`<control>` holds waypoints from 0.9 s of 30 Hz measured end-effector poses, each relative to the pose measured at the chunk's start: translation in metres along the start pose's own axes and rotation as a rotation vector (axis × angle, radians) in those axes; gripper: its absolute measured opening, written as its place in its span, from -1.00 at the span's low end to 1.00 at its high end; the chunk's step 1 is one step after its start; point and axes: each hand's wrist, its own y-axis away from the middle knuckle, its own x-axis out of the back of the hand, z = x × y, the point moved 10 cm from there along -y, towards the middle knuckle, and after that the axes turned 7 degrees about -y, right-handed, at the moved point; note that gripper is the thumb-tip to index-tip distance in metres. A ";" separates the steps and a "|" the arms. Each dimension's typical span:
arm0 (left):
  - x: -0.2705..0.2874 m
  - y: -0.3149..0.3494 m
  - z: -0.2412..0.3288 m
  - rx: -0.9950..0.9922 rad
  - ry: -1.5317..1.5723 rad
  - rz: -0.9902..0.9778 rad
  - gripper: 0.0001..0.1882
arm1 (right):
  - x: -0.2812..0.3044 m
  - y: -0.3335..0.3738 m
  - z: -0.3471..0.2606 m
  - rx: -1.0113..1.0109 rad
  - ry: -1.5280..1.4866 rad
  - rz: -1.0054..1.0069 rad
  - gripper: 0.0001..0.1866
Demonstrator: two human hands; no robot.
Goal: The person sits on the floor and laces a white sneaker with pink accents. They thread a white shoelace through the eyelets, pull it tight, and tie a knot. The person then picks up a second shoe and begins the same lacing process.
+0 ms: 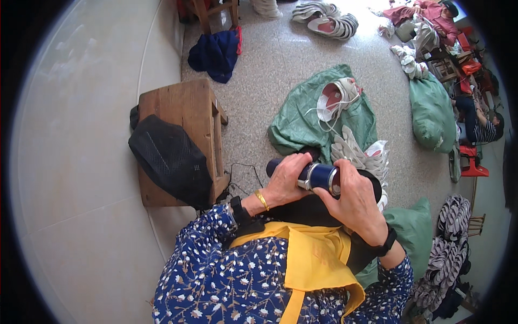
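Note:
A dark blue thermos flask [322, 177] with silver bands lies sideways across my lap, gripped by both hands. My left hand [285, 181] wraps round its left part, with the dark end poking out past the fingers. On the right end, the fingers and thumb of my right hand [353, 202] close round the blue section near a silver rim. Whether the flask's cap is on or off I cannot tell. Beneath my hands are dark cloth and a yellow apron [313, 259].
To the left a wooden stool [178, 100] carries a black mesh bag [170, 162]. Ahead, a green sack [297, 119] bears a white shoe [337, 100], with more shoes [353, 151] beside it. Piled shoes [450, 243], another green sack [431, 113] and two people are at the right.

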 end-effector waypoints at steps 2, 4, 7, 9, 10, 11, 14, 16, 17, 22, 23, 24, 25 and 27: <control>0.004 -0.001 -0.001 0.013 -0.012 0.032 -0.39 | -0.002 -0.003 0.000 0.006 0.020 0.019 -0.43; 0.001 0.001 -0.005 0.014 -0.014 0.042 -0.35 | -0.007 -0.004 0.006 -0.033 -0.009 0.018 -0.43; -0.004 0.004 -0.011 0.026 -0.010 0.039 -0.29 | -0.013 -0.005 0.015 -0.057 -0.040 0.036 -0.43; -0.008 0.003 -0.018 0.044 -0.006 0.030 -0.31 | -0.015 -0.008 0.019 -0.061 -0.060 0.051 -0.44; -0.008 0.002 -0.018 0.051 0.003 0.026 -0.33 | -0.016 -0.010 0.023 -0.064 -0.088 0.062 -0.45; -0.011 0.001 -0.022 0.071 0.019 0.016 -0.34 | -0.020 -0.012 0.027 -0.066 -0.099 0.066 -0.45; -0.019 0.002 -0.038 0.139 0.038 0.015 -0.37 | -0.029 -0.022 0.036 -0.046 -0.113 0.073 -0.45; -0.018 0.005 -0.052 0.140 -0.039 0.071 -0.37 | -0.034 -0.027 0.036 -0.018 -0.116 0.049 -0.43; -0.016 0.006 -0.060 0.140 -0.079 0.100 -0.37 | -0.036 -0.028 0.036 -0.003 -0.118 0.038 -0.43; -0.016 0.015 -0.131 0.349 -0.163 0.231 -0.35 | -0.017 -0.019 0.050 -0.096 -0.174 0.068 -0.49; -0.016 0.020 -0.149 0.375 -0.184 0.273 -0.35 | -0.012 -0.014 0.057 -0.125 -0.186 0.074 -0.50; -0.015 0.025 -0.167 0.399 -0.206 0.314 -0.34 | -0.007 -0.008 0.063 -0.155 -0.198 0.081 -0.50; -0.017 0.031 -0.186 0.422 -0.228 0.351 -0.33 | -0.002 -0.001 0.071 -0.187 -0.212 0.090 -0.50; -0.012 0.044 -0.218 0.497 -0.266 0.447 -0.30 | 0.006 0.014 0.085 -0.221 -0.254 0.137 -0.52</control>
